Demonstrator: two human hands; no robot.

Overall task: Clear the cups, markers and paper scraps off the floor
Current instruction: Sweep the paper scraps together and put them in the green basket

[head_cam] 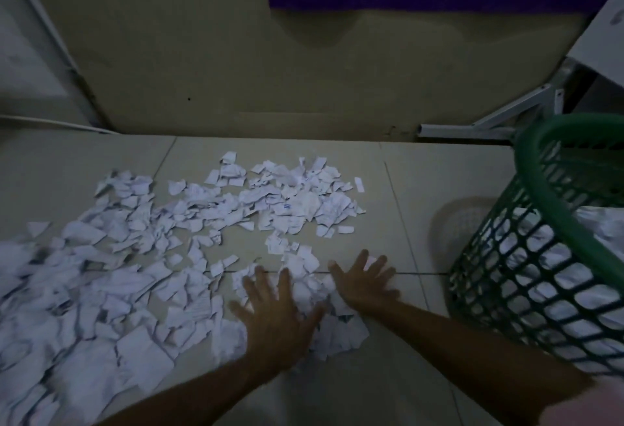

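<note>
Head view: the left hand [277, 317] and the right hand [366, 285] lie flat at 6 o'clock, fingers [260, 285] spread wide and straight, pressing on a small heap of torn white paper scraps [209, 223] between them; neither hand holds anything. The scraps cover the pale tiled floor [388, 189] from 9 o'clock across the centre, thickest at 8 o'clock. No cups or markers show.

Likely risk: the 2 flat palms may only scatter the light pieces instead of gathering them, and a loose handful could shed scraps on the way to the bin.

At 3 o'clock a green plastic lattice basket [526, 256] stands just beside the right forearm, already holding much white paper; small pieces might slip out through its openings.
</note>
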